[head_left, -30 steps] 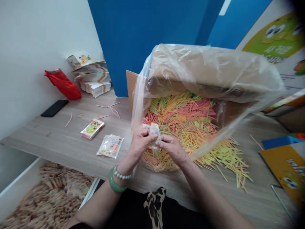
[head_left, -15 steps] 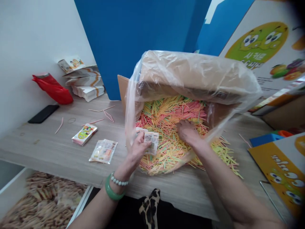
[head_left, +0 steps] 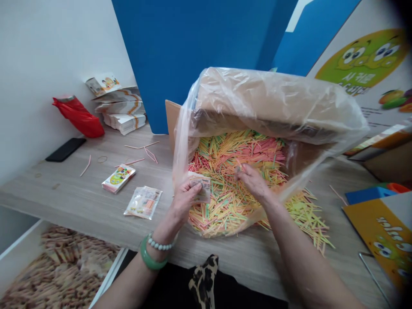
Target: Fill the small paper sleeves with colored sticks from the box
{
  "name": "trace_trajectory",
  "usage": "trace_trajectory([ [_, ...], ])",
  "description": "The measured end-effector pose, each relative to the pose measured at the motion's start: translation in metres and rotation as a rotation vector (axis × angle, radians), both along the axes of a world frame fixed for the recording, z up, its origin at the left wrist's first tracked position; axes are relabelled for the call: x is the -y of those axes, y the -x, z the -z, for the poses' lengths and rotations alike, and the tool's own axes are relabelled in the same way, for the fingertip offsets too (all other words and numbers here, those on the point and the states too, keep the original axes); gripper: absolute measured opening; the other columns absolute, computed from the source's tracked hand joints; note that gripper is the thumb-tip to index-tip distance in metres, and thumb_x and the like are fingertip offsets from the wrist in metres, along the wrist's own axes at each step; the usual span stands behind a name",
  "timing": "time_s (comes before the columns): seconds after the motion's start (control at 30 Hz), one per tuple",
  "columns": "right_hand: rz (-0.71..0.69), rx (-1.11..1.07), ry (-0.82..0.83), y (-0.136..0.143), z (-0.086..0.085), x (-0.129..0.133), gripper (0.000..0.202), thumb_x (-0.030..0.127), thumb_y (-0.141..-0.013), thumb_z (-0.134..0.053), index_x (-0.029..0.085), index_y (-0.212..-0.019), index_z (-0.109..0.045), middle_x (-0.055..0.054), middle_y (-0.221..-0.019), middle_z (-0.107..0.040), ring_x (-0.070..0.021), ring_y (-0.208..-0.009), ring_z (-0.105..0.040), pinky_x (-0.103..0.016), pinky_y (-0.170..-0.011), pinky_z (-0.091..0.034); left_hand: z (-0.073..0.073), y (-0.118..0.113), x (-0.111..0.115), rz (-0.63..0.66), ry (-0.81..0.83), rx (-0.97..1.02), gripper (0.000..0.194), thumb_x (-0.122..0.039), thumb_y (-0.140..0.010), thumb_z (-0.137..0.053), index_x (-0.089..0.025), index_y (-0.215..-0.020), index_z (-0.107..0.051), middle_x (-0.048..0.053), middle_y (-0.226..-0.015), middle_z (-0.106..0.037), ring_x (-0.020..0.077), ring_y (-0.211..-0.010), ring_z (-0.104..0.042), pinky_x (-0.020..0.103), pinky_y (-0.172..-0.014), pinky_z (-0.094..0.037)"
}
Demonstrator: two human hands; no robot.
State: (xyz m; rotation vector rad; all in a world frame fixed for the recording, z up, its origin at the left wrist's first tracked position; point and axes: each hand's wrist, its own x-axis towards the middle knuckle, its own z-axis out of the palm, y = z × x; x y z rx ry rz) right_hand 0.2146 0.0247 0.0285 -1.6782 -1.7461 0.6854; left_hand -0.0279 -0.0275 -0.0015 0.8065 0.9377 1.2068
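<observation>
My left hand is closed on small printed packets, thumb on top, at the left edge of a plastic-lined carton. Over the heap of thin pink, yellow and green sticks, my right hand has its fingers pinched together. A pink stick pokes up from those fingertips; whether more are in the grip is hidden. The clear plastic liner rises round the heap, and sticks spill past its right side. A clear-fronted packet with sticks showing lies on the table, left of my left hand.
A little printed box, loose sticks and a black phone-like slab lie at left. Behind them are a red bag and stacked cartons. Below left, a drawer holds many packets. A yellow printed box stands right.
My right hand has lifted out of the stick heap, fingers now pinched with a pink stick showing. My left hand still holds the packets, tilted slightly. The view has shifted a little left.
</observation>
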Motion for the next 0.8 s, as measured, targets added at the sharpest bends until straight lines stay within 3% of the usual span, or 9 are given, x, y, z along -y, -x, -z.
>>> trace_trajectory([
  [0.1, -0.14, -0.559, 0.089, 0.028, 0.012, 0.012, 0.028, 0.046, -0.084, -0.058, 0.022, -0.071, -0.055, 0.0, -0.065, -0.059, -0.0162, -0.066, -0.053, -0.031, -0.074, -0.046, -0.013, 0.002, 0.0, 0.019, -0.084, -0.074, 0.016, -0.034, -0.082, -0.075, -0.019, -0.085, -0.074, 0.004, -0.088, -0.075, 0.0163, -0.08, -0.067, 0.033, -0.078, -0.057],
  [0.17, -0.198, -0.765, 0.155, 0.05, 0.022, 0.022, 0.029, 0.049, -0.079, -0.065, 0.022, -0.073, -0.056, 0.002, -0.066, -0.059, -0.0153, -0.065, -0.051, -0.031, -0.073, -0.046, -0.023, 0.001, -0.001, 0.058, -0.24, -0.195, 0.013, -0.032, -0.086, -0.07, -0.02, -0.083, -0.074, 0.008, -0.101, -0.076, 0.0223, -0.101, -0.068, 0.04, -0.094, -0.053],
  [0.23, -0.247, -0.837, 0.19, 0.07, 0.032, 0.029, 0.027, 0.048, -0.078, -0.068, 0.023, -0.077, -0.059, 0.001, -0.073, -0.063, -0.016, -0.069, -0.054, -0.031, -0.074, -0.048, -0.029, -0.004, -0.004, 0.108, -0.427, -0.337, 0.016, -0.027, -0.089, -0.065, -0.02, -0.076, -0.072, 0.01, -0.114, -0.074, 0.0274, -0.124, -0.06, 0.046, -0.11, -0.043],
  [0.33, -0.248, -0.755, 0.101, 0.088, 0.046, 0.033, 0.022, 0.046, -0.078, -0.064, 0.025, -0.08, -0.062, -0.002, -0.084, -0.069, -0.0196, -0.079, -0.058, -0.035, -0.08, -0.051, -0.023, -0.015, -0.011, 0.187, -0.55, -0.449, 0.019, -0.02, -0.089, -0.059, -0.022, -0.072, -0.067, 0.011, -0.127, -0.071, 0.0288, -0.137, -0.053, 0.046, -0.115, -0.038],
  [0.47, -0.154, -0.563, 0.008, 0.092, 0.065, 0.028, 0.018, 0.045, -0.074, -0.06, 0.027, -0.073, -0.06, -0.004, -0.078, -0.068, -0.0226, -0.075, -0.057, -0.038, -0.076, -0.051, -0.003, -0.025, -0.014, 0.247, -0.488, -0.438, 0.016, -0.024, -0.091, -0.059, -0.022, -0.078, -0.068, 0.009, -0.141, -0.065, 0.0274, -0.135, -0.056, 0.043, -0.115, -0.04],
  [0.57, -0.11, -0.52, 0.018, 0.091, 0.073, 0.03, 0.015, 0.042, -0.074, -0.063, 0.027, -0.077, -0.062, -0.004, -0.079, -0.068, -0.0234, -0.075, -0.057, -0.037, -0.073, -0.049, -0.001, -0.022, -0.015, 0.257, -0.439, -0.381, 0.015, -0.027, -0.09, -0.062, -0.021, -0.08, -0.07, 0.01, -0.134, -0.07, 0.0285, -0.128, -0.061, 0.045, -0.113, -0.043],
  [0.67, -0.088, -0.52, 0.007, 0.091, 0.072, 0.035, 0.019, 0.042, -0.079, -0.064, 0.026, -0.088, -0.066, -0.002, -0.081, -0.067, -0.0216, -0.076, -0.058, -0.034, -0.072, -0.047, -0.007, -0.014, -0.017, 0.14, -0.372, -0.282, 0.014, -0.031, -0.087, -0.066, -0.02, -0.09, -0.075, 0.01, -0.119, -0.075, 0.0265, -0.113, -0.067, 0.043, -0.106, -0.049],
  [0.8, -0.087, -0.675, 0.05, 0.087, 0.065, 0.036, 0.015, 0.038, -0.077, -0.064, 0.024, -0.079, -0.06, 0.004, -0.068, -0.056, -0.0159, -0.063, -0.049, -0.029, -0.063, -0.042, -0.01, -0.002, -0.017, -0.043, -0.212, -0.033, 0.027, -0.04, -0.082, -0.074, -0.019, -0.098, -0.073, 0.005, -0.099, -0.075, 0.0187, -0.09, -0.068, 0.033, -0.088, -0.055],
])
